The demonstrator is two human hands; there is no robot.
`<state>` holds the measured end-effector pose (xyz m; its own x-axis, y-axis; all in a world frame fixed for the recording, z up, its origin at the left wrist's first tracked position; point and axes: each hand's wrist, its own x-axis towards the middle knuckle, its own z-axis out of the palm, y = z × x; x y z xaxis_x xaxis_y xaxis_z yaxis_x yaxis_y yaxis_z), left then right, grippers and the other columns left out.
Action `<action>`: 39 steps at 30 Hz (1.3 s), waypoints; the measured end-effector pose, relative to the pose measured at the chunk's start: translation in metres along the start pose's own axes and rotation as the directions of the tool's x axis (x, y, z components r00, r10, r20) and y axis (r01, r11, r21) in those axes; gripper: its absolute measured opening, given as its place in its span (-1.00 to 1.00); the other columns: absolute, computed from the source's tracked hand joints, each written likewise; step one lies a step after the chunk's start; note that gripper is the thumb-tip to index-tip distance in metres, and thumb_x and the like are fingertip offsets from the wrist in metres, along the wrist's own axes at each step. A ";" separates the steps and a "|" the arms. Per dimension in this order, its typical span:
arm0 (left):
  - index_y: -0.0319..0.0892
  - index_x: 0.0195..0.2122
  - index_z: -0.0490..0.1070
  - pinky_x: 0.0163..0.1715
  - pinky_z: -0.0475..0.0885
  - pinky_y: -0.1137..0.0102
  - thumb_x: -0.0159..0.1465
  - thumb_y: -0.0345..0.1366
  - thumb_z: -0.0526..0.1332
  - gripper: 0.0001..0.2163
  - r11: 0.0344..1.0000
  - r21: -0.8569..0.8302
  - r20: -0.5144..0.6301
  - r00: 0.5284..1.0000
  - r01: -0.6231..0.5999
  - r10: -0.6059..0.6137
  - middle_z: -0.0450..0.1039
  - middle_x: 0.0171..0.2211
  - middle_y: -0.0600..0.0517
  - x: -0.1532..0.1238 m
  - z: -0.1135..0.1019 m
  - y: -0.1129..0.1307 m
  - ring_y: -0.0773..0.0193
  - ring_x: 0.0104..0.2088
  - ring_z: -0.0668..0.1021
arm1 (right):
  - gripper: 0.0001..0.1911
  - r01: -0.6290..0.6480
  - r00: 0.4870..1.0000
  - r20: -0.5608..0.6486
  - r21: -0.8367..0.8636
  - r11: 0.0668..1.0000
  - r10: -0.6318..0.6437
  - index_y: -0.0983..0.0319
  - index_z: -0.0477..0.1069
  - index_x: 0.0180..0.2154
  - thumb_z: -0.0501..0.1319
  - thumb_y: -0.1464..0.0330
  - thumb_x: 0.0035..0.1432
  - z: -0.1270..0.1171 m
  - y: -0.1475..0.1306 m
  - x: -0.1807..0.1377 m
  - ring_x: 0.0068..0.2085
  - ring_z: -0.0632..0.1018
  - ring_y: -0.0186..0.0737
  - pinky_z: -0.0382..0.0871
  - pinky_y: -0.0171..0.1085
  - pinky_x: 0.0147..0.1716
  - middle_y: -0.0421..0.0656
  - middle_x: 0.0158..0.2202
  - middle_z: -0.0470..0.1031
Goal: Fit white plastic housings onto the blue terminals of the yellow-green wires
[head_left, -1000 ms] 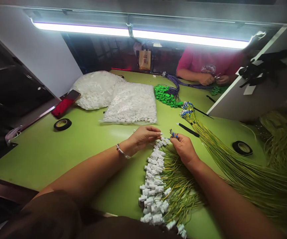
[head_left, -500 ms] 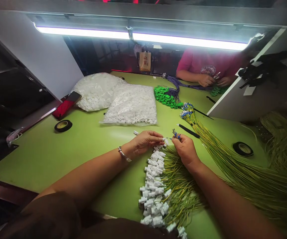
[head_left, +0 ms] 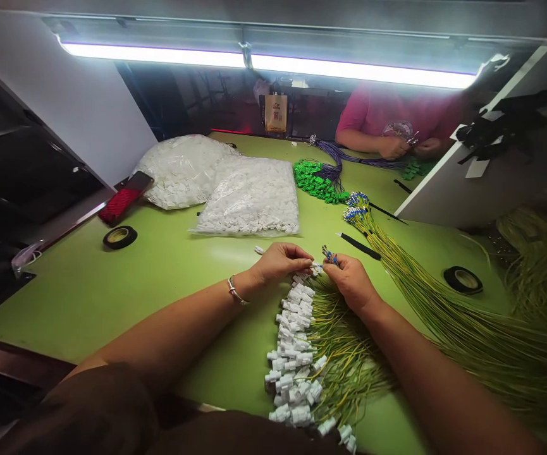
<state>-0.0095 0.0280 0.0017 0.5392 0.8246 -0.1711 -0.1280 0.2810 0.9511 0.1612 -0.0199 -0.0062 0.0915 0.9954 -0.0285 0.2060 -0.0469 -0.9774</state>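
My left hand pinches a small white connector housing between thumb and fingertips. Close on its right, my right hand is closed on several wires with blue-sleeved metal terminals, whose tips stick up above the thumb. One blue-sleeved end points at the housing and seems to meet it; whether it is inside I cannot tell. Below both hands runs a long row of white connectors fitted on yellow-green wires. A single loose white housing lies just beyond my left hand.
Two clear bags of white housings lie behind. Tweezers, a bundle of terminal-ended wires and a tape roll are on the right, another tape roll left. Across the table, a person handles cables near green connectors.
My right hand has moved left with the wires, closing the gap to the white housing in my left hand. The left hand has shifted only slightly.
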 end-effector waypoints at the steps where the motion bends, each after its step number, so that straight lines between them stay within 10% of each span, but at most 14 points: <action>1: -0.32 -0.42 0.48 -0.34 0.46 0.40 -0.08 -0.25 0.43 -0.72 0.999 0.021 -0.005 1.000 -0.031 0.031 0.52 -0.52 -0.03 0.000 0.001 -0.001 0.32 -0.48 0.56 | -0.83 -0.023 1.000 0.019 0.025 0.999 0.022 0.26 0.30 -0.56 0.18 0.28 -0.08 0.000 0.001 0.000 -0.61 0.10 -0.44 -0.01 -0.37 -0.60 -0.35 -0.69 0.10; 18: -0.33 -0.41 0.44 -0.31 0.41 0.43 -0.09 -0.26 0.44 -0.70 0.994 -0.093 -0.014 0.998 -0.057 0.056 0.51 -0.52 0.00 -0.002 0.005 -0.009 0.36 -0.46 0.55 | -0.86 -0.152 0.988 0.058 0.199 0.968 0.144 0.25 0.29 -0.56 0.20 0.31 -0.17 0.001 -0.001 -0.002 -0.71 0.03 -0.49 -0.17 -0.38 -0.72 -0.39 -0.77 0.06; 35: -0.33 -0.45 0.43 -0.37 0.40 0.44 -0.05 -0.32 0.38 -0.79 0.993 0.053 -0.069 0.991 -0.110 0.113 0.48 -0.52 0.00 0.002 0.009 -0.017 0.38 -0.49 0.50 | -0.86 -0.030 0.999 -0.027 -0.003 1.000 0.030 0.26 0.29 -0.57 0.18 0.32 -0.16 0.006 0.005 -0.002 -0.63 0.13 -0.46 -0.02 -0.39 -0.66 -0.35 -0.69 0.15; 39: -0.30 -0.44 0.44 -0.35 0.41 0.43 0.04 -0.40 0.27 -0.92 0.950 0.273 0.068 0.988 -0.154 0.141 0.48 -0.51 0.01 -0.009 0.014 -0.012 0.36 -0.46 0.50 | -0.81 -0.024 0.994 -0.105 0.054 0.998 0.029 0.25 0.32 -0.53 0.23 0.26 -0.11 -0.001 0.003 0.000 -0.65 0.25 -0.42 0.12 -0.38 -0.66 -0.30 -0.66 0.28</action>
<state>-0.0012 0.0107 -0.0050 0.5707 0.8210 -0.0172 0.0220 0.0057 0.9997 0.1627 -0.0199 -0.0093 0.1996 0.9792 -0.0348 0.1507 -0.0658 -0.9864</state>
